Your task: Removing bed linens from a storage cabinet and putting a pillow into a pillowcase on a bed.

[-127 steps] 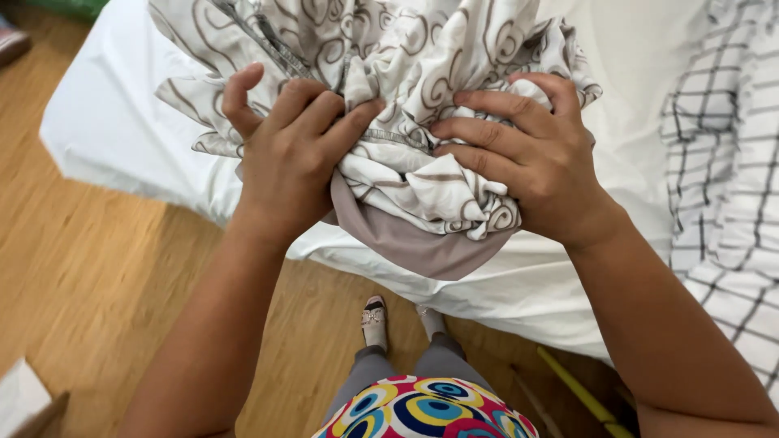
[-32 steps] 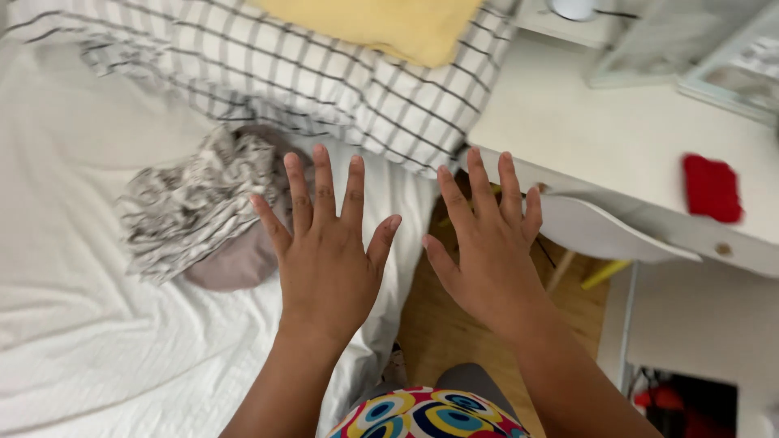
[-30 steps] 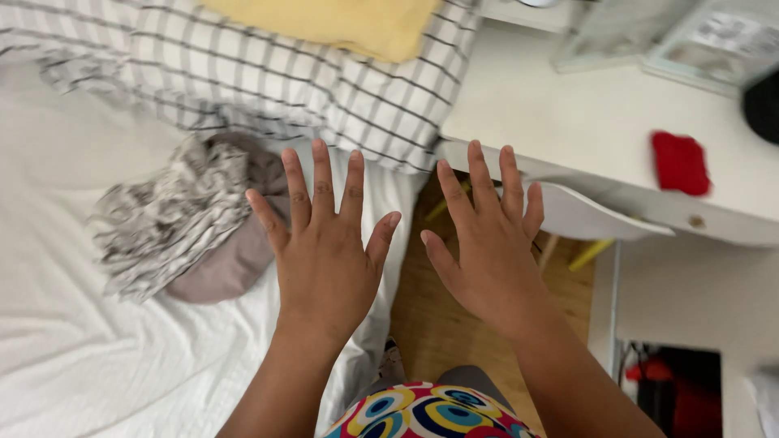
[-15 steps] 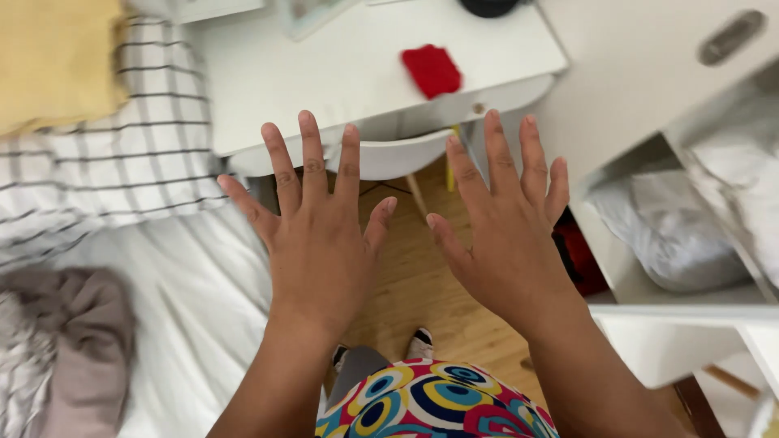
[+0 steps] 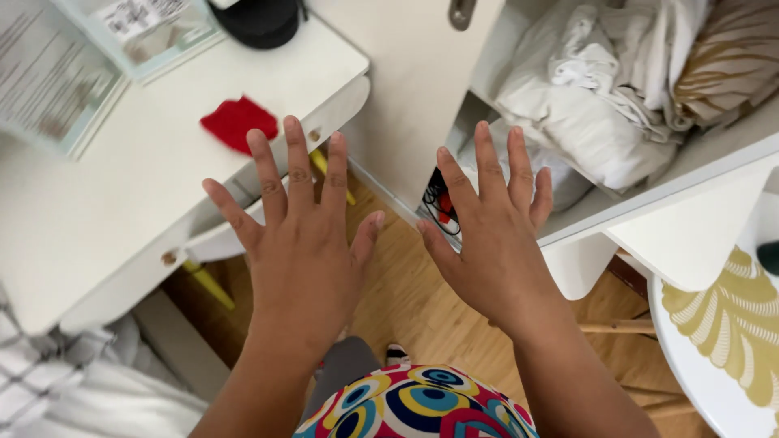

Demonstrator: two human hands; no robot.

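Note:
My left hand (image 5: 302,243) is held out flat in front of me, palm down, fingers spread, with nothing in it. My right hand (image 5: 495,235) hovers beside it in the same flat pose, also holding nothing. Both hang in the air above the wooden floor (image 5: 406,300). The left fingertips overlap the edge of a white desk (image 5: 122,186). The right fingertips point towards an open white cupboard (image 5: 649,186) stuffed with crumpled white bedding (image 5: 584,97).
A red cloth (image 5: 235,122), a printed sheet (image 5: 40,89) and a black object (image 5: 260,18) lie on the desk. A white chair seat (image 5: 223,235) with yellow legs is tucked under it. A round white table (image 5: 722,341) with gold pattern stands at right; checked bedding (image 5: 32,373) at lower left.
Earlier both hands gripped a patterned cloth over the bed. They let it go on the bed, and the view has swung right past the desk to the open cupboard, hands still spread flat.

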